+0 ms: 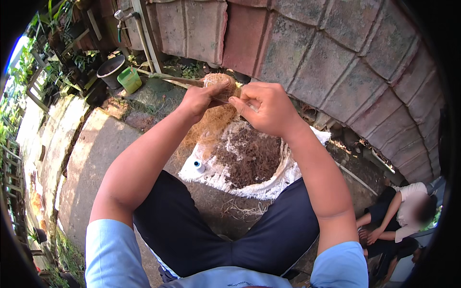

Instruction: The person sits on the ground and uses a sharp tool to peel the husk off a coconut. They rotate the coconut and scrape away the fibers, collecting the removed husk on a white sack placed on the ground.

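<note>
My left hand (205,97) grips a round bundle wrapped in tan coir-like fibre (219,79), with pale thread wound around its top. Close on its right, my right hand (264,104) has thumb and forefinger pinched together on a fine thread (224,102) that runs to the bundle. Below my hands lies a pile of loose tan fibre (210,124). A white woven sack (212,181) is spread on the ground between my knees, bearing a heap of dark brown, crumbly, fibrous material (252,154). On the sack's left corner stands a white thread spool (198,166).
Leaning roof tiles (299,54) form a barrier ahead and to the right. A green plastic container (129,80) and a dark bucket (111,70) stand near a tap (119,15). Loose pale strands (246,209) lie on the concrete. Another person (399,212) sits at right.
</note>
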Demonstrator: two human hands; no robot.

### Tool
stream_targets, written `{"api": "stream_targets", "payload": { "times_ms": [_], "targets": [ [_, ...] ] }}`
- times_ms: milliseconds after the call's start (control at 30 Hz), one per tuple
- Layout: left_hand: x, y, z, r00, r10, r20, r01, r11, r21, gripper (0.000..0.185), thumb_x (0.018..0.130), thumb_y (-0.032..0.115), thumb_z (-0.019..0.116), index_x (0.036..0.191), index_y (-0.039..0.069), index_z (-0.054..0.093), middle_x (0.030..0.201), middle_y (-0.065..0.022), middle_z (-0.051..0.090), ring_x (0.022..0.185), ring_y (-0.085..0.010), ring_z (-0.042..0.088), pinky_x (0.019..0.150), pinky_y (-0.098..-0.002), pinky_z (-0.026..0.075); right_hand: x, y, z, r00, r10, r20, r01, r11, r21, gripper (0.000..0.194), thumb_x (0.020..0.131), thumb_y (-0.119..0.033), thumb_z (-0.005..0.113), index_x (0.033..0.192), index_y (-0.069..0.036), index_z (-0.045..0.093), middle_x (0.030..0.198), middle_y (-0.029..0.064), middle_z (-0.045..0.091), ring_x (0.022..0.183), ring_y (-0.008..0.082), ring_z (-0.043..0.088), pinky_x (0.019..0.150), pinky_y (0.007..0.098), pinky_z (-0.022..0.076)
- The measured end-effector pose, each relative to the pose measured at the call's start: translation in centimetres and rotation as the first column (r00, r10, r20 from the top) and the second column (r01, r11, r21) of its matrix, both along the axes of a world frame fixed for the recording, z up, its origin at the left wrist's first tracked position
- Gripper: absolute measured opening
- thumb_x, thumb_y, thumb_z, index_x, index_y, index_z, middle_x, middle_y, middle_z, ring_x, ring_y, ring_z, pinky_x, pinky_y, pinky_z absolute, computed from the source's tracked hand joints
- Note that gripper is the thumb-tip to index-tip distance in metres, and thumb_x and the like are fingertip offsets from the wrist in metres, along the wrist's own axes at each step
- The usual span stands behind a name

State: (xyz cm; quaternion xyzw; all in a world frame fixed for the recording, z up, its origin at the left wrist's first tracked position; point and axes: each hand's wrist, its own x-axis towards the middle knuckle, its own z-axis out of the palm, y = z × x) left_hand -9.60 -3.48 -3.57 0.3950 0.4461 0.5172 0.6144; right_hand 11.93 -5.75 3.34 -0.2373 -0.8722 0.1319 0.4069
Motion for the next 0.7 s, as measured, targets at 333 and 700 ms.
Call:
{"api": "stream_targets", "payload": {
  "times_ms": [333, 700],
  "targets": [
    [0.6, 0.2, -0.7, 0.98, -0.197, -0.006, 0.196, 0.97, 0.14, 0.043, 0.097, 0.026, 0.076, 0.132, 0.003, 0.062, 0.124, -0.0082, 0.068, 0.111, -0.022, 0.069, 0.098, -0.0398, 0.06, -0.3, 0.3, 0.9, 0.984, -0.081, -0.157, 0.092, 0.994, 0.059, 0.049, 0.093, -0.012, 0.074, 0.063, 0.001, 0.038, 0.057, 0.012, 0.034, 0.05, 0.0239, 0.035, 0.05, 0.0403, 0.032],
    [2.3, -2.3, 2.3, 0.845, -0.207, -0.493, 0.366, 0.896, 0.25, 0.08, 0.069, 0.009, 0.097, 0.138, 0.002, 0.057, 0.124, -0.0063, 0.066, 0.117, -0.0171, 0.062, 0.106, -0.034, 0.049, 1.4, 1.3, 1.4, 0.977, -0.159, -0.14, 0.151, 0.986, -0.069, 0.036, 0.088, -0.009, 0.073, 0.067, 0.001, 0.045, 0.059, 0.0105, 0.041, 0.055, 0.0185, 0.041, 0.052, 0.0362, 0.0352]
  ]
}}
